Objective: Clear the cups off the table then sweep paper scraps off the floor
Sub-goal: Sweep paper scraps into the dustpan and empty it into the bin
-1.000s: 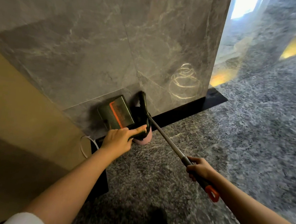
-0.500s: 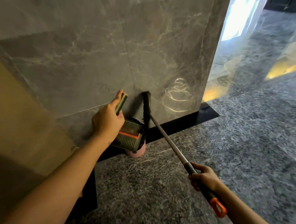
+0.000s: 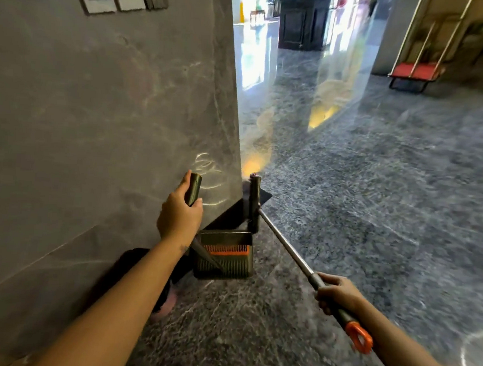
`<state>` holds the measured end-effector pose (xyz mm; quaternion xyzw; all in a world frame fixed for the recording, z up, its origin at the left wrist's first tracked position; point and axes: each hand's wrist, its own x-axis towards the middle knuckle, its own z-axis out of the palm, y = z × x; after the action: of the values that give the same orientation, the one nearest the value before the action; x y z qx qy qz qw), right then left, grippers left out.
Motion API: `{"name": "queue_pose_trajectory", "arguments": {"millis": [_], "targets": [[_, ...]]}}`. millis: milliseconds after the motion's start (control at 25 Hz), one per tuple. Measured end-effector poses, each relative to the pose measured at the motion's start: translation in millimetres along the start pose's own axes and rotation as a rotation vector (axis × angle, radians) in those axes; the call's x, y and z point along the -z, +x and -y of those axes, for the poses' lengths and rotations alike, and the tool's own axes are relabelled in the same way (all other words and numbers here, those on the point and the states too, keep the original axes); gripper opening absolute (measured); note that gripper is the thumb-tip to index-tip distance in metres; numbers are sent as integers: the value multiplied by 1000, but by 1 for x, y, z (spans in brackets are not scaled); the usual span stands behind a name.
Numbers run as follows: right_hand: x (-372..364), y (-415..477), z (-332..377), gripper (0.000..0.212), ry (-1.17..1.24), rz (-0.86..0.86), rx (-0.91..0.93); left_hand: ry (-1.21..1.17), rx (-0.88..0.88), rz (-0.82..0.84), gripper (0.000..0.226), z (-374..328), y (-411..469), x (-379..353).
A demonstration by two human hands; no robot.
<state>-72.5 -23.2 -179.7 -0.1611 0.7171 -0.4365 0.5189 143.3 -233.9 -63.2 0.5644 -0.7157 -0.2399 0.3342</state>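
My left hand (image 3: 179, 217) grips the top of the dustpan handle (image 3: 193, 189). The dark green dustpan (image 3: 222, 262) with an orange comb strip hangs below that hand, close to the grey marble wall (image 3: 97, 117). My right hand (image 3: 339, 295) grips the broom's metal pole (image 3: 286, 246) near its orange end loop (image 3: 359, 337). The black broom head (image 3: 253, 204) points up beside the wall's corner, just above the dustpan. No cups or paper scraps are visible.
A dark speckled stone floor (image 3: 346, 203) stretches ahead and to the right. A red luggage cart (image 3: 414, 73) stands at the far right and a dark cabinet (image 3: 302, 22) at the back. Something pink (image 3: 168, 304) lies on the floor by the wall under my left arm.
My left hand took hold of the dustpan handle and lifted the pan away from the wall. My view rose to show the hallway. The broom stayed in my right hand.
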Motion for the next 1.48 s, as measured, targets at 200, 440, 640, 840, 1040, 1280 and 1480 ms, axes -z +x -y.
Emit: {"name": "queue_pose_trajectory", "arguments": {"millis": [200,440,640,840,1040,1280,1480], "targets": [[55,-9,-16,45,215,-197,-45,-218,-85,254,54,-49,-2,-103],[152,7,-49,44,308,-398,-127,-301,-177,586,56,-103,-25,-246],[279,58,-53,49,400,-518,-186,-246,-234,795,57,-198,-29,-396],[400,73,-44,32,531,-602,-220,-251,-240,926,56,-319,-42,-507],[518,80,-33,22,603,-731,-233,-279,-395,1041,57,-443,-59,-604],[676,116,-11,26,724,-839,-229,-326,-516,1162,57,-583,-65,-730],[817,146,22,33,835,-923,-205,-352,-558,1222,56,-715,-67,-837]]}}
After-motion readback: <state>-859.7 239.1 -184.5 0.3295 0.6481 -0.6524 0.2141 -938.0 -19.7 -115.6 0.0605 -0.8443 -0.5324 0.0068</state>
